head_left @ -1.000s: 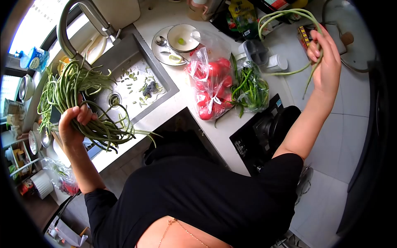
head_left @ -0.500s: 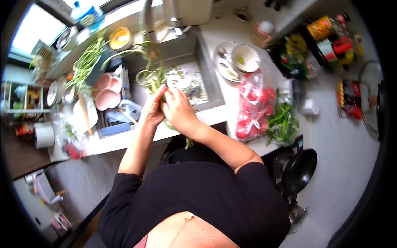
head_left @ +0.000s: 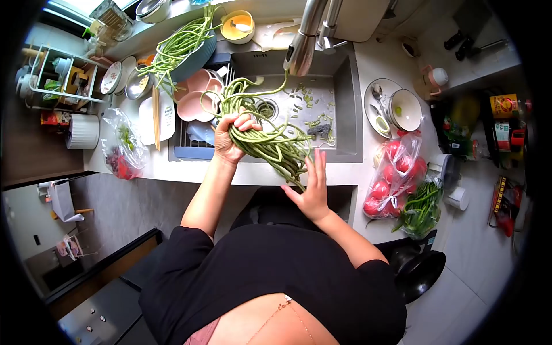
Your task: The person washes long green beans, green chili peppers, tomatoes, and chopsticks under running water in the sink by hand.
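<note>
A thick bundle of long green beans (head_left: 267, 144) hangs over the front edge of the sink (head_left: 348, 98). My left hand (head_left: 233, 137) is closed around the bundle near its left end. My right hand (head_left: 313, 187) is open beside the lower right ends, fingers stretched upward; whether the fingertips touch the beans I cannot tell. Bean scraps (head_left: 319, 123) and a dark wad lie on the sink bottom. More long beans (head_left: 183, 43) are heaped in a blue-grey basin (head_left: 198, 60) behind the sink's left side.
The faucet (head_left: 302, 52) reaches over the sink. A pink sectioned dish (head_left: 194, 103) stands in the rack at left. To the right are a plate (head_left: 371, 95) with a bowl (head_left: 405, 109), a bag of tomatoes (head_left: 391, 184) and bagged green peppers (head_left: 422, 210). Chopsticks (head_left: 156, 118) rest on a white tray (head_left: 167, 118).
My hands were together on the beans. Now the right hand has come away, toward the right and open, while the left keeps its grip. The bundle now lies slanting rightward. The view has shifted.
</note>
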